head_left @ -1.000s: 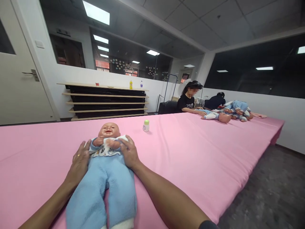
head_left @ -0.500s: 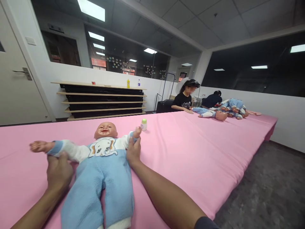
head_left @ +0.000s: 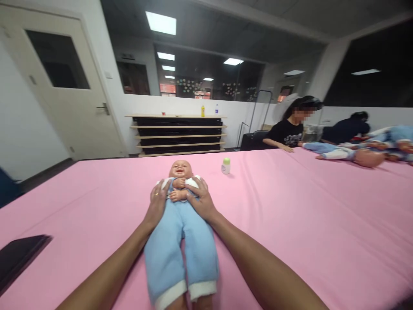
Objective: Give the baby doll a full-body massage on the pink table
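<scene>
A baby doll (head_left: 180, 211) in a blue and white outfit lies face up in front of me, head away from me, its arms crossed over its chest. My left hand (head_left: 157, 201) holds one of its sleeved arms against the body; a ring shows on a finger. My right hand (head_left: 203, 200) wraps the other arm from the opposite side, thumb beside the doll's small hands. The crossed arms and my hands hide most of the chest picture. A small white bottle with a green cap (head_left: 226, 166) stands beyond my right hand.
Pink cloth (head_left: 274, 215) covers the table. A dark flat object (head_left: 22, 256) lies at the left. More dolls (head_left: 368, 156) lie at the far right, near a seated person (head_left: 290, 129) and another person bending (head_left: 348, 128). Stacked boards (head_left: 179, 129) stand behind the table.
Both doll arms, spread outward before, are now folded inward over its chest, with my hands moved in alongside. The view has swung left, bringing in more of the door and the dark flat object.
</scene>
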Action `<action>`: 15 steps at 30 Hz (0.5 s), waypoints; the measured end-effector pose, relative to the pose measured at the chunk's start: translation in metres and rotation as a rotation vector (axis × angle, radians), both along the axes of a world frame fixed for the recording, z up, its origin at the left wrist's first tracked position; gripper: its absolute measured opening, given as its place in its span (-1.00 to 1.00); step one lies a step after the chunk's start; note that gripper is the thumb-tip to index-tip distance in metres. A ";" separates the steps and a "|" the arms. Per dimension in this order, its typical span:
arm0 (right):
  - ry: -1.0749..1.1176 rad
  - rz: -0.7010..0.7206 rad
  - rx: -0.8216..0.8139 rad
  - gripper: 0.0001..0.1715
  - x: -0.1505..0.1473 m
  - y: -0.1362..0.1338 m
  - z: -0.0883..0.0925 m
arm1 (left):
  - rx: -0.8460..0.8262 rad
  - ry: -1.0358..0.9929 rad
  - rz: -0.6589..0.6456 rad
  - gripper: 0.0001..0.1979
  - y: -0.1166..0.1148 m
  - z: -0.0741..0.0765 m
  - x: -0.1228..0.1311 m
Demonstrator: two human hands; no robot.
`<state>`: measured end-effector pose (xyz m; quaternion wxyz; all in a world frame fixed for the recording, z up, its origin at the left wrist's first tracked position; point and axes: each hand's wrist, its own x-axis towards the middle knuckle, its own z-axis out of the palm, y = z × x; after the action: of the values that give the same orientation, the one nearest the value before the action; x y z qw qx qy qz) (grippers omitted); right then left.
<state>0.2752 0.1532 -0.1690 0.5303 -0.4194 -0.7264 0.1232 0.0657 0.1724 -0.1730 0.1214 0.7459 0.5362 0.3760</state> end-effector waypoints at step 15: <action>0.667 -0.579 -0.276 -0.36 0.028 0.016 -0.014 | 0.052 -0.706 0.353 -0.31 0.000 -0.005 -0.027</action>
<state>0.3031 0.1687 -0.1830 0.6869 -0.6091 -0.3458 0.1938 0.0389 0.1729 -0.1777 0.2129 0.4700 0.5717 0.6379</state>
